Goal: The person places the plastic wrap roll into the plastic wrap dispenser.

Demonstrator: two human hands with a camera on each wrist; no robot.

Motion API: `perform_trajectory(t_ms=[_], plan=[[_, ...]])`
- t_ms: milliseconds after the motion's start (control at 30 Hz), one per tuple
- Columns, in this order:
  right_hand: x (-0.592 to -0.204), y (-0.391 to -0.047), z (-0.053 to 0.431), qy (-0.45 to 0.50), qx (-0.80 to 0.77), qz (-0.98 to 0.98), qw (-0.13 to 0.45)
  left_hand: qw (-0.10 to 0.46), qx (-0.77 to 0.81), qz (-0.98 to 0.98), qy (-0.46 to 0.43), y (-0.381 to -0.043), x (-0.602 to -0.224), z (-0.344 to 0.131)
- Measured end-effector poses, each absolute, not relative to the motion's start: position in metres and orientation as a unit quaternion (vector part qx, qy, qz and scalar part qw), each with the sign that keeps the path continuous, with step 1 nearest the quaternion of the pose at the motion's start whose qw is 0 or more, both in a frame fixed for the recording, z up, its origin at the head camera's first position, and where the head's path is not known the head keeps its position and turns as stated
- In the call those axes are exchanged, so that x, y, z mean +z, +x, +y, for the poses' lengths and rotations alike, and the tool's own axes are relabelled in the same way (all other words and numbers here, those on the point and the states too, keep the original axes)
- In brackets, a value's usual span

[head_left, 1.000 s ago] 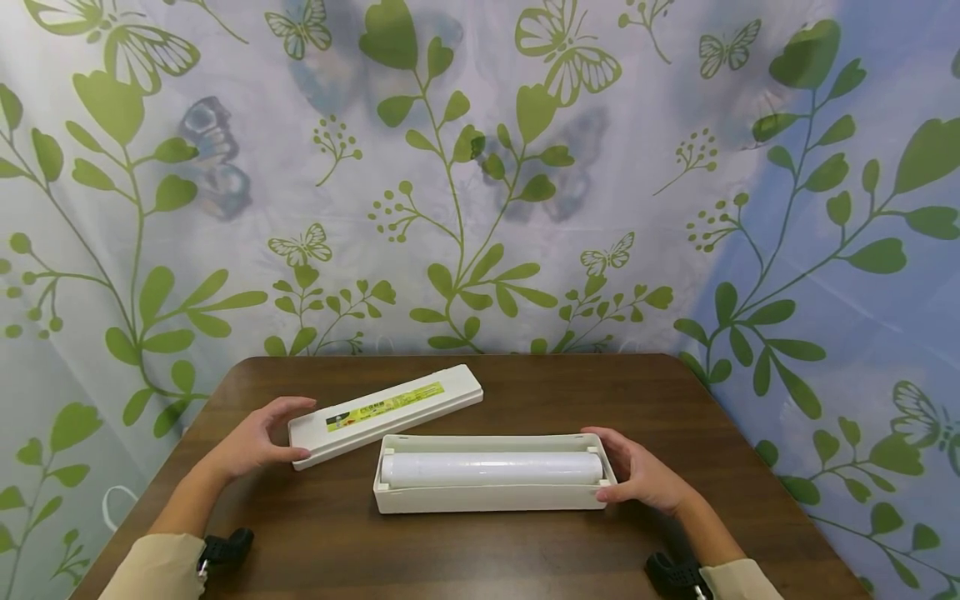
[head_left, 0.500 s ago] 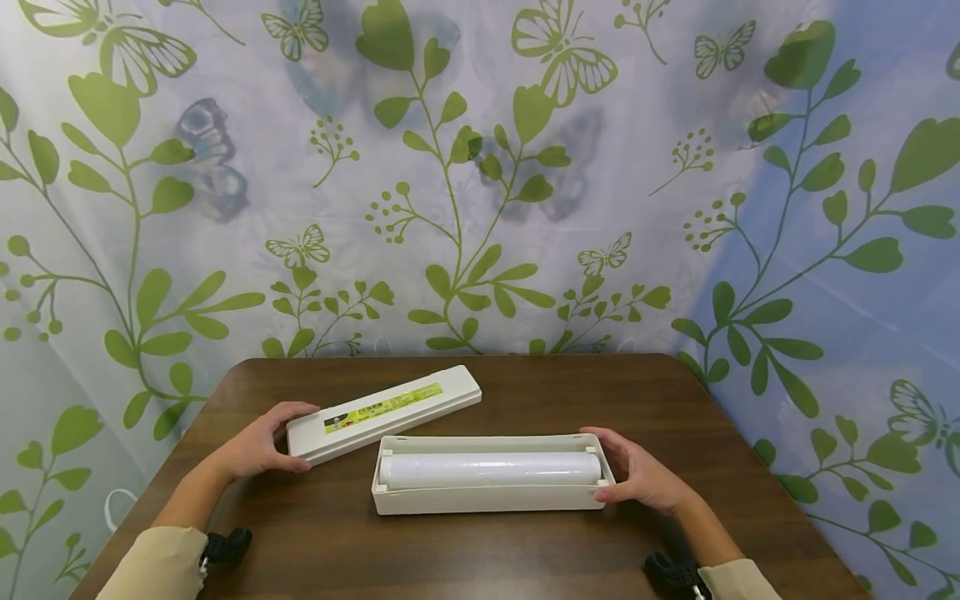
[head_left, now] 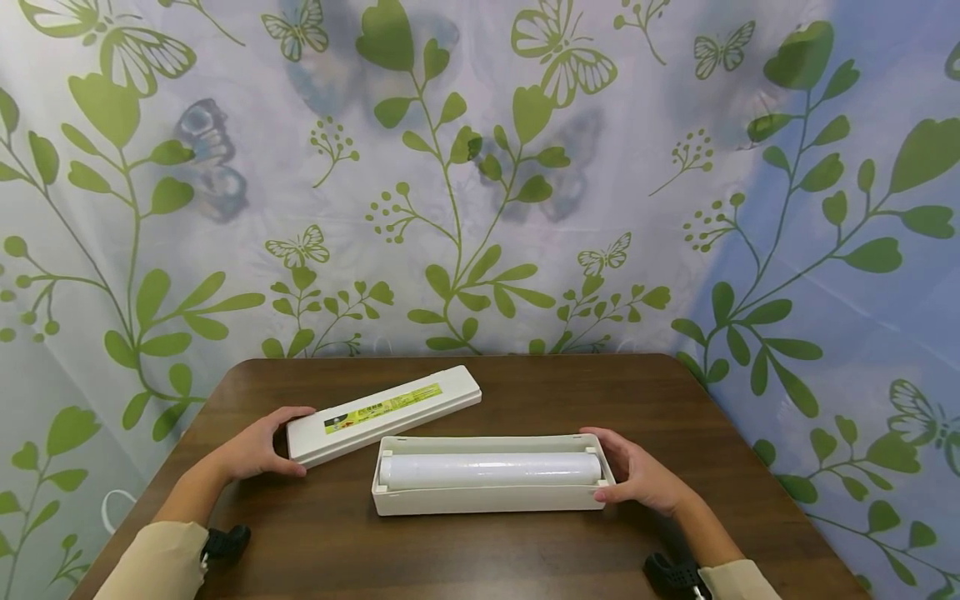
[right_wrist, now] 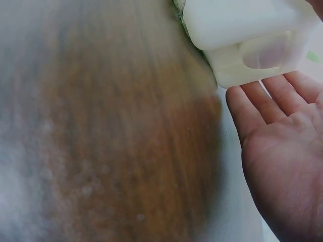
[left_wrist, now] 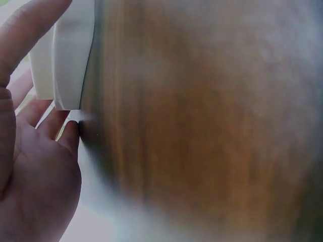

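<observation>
A long white box (head_left: 487, 500) lies without its cover on the table, and a white roll of film (head_left: 487, 469), possibly plastic wrap, rests inside it. Behind it to the left sits its slanted white lid (head_left: 450, 385), which bears a yellow-green label (head_left: 384, 408). My left hand (head_left: 251, 450) holds the lid's left end between thumb and fingers; in the left wrist view the lid's end (left_wrist: 68, 55) lies between them. My right hand (head_left: 645, 475) grips the box's right end, thumb at the front wall and fingers at the back. The right wrist view shows that box end (right_wrist: 252, 50) close up.
The brown wooden table (head_left: 480, 558) ends at a far edge in front of a curtain (head_left: 480, 208) printed with leaves and butterflies. Both wrists carry black straps (head_left: 225, 546). A white loop (head_left: 116, 508) hangs beyond the table's left side.
The lid has shifted very slightly left, and the thumb of my left hand sits a little lower along its end. The box and my right hand have hardly moved.
</observation>
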State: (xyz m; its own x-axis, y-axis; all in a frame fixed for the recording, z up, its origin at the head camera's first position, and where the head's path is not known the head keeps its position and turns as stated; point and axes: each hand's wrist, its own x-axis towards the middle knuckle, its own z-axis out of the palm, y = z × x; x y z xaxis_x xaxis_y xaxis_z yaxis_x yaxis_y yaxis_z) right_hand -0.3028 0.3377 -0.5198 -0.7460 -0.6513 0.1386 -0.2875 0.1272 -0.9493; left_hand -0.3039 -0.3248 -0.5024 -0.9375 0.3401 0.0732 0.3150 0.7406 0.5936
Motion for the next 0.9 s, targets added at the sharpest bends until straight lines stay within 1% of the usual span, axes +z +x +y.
perform_trajectory(t_ms=[133,267,900], plan=[[-0.5191,-0.3015,0.337,-0.314,-0.579,0.735,0.16,0.042,0.313,0.935,0.162,-0.3058,-0.5015,-0.3241],[-0.5185,-0.3009,0.3365,-0.313,-0.58,0.734,0.163,0.052,0.309,0.937,0.155,-0.3067,-0.5007,-0.3238],[-0.5197,-0.3018,0.337,-0.32,-0.588,0.724,0.168,0.049,0.3,0.94,0.157,-0.3073,-0.5002,-0.3222]])
